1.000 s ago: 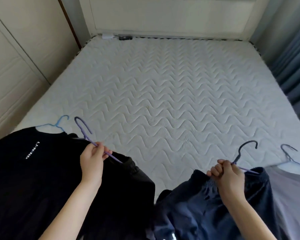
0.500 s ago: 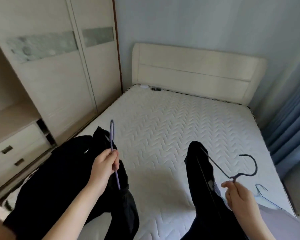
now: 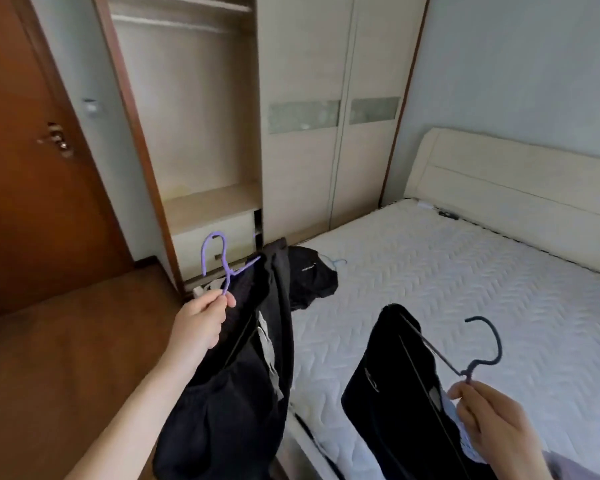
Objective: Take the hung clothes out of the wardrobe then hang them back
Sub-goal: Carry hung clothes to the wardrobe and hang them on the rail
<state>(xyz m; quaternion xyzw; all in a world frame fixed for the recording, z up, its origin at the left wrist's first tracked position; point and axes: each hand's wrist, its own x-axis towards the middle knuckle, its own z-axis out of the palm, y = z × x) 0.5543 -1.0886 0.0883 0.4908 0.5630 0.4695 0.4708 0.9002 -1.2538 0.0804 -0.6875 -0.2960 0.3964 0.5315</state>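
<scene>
View from the head, facing the open wardrobe (image 3: 194,109) at upper centre of the frame. The left hand (image 3: 201,320), at centre left, pinches the neck of a purple hanger (image 3: 219,261) carrying a black garment (image 3: 243,375) that hangs down to the lower edge. The right hand (image 3: 489,424), at lower right, is closed around the neck of a dark hanger (image 3: 478,348) bearing a second dark garment (image 3: 395,393). Both loads are held clear of the bed (image 3: 465,289), which fills the right half. A third black garment (image 3: 312,278) on a light blue hanger (image 3: 336,262) lies on the mattress corner nearest the wardrobe.

Step in hand, as judged: the return phase, with two hung garments being carried toward the empty compartment. The next move calls for raising each hook to the rail (image 3: 174,22) at the top of the frame and turning the hook opening over it, one hand at a time.

Not resolved: the rail is pale and blurred, and its ends are hard to make out. The lower parts of both carried garments are cut off by the bottom edge. A pale cloth beneath the right hand is partly hidden and cannot be identified. The brown door (image 3: 32,168) at left is only partly in frame.
</scene>
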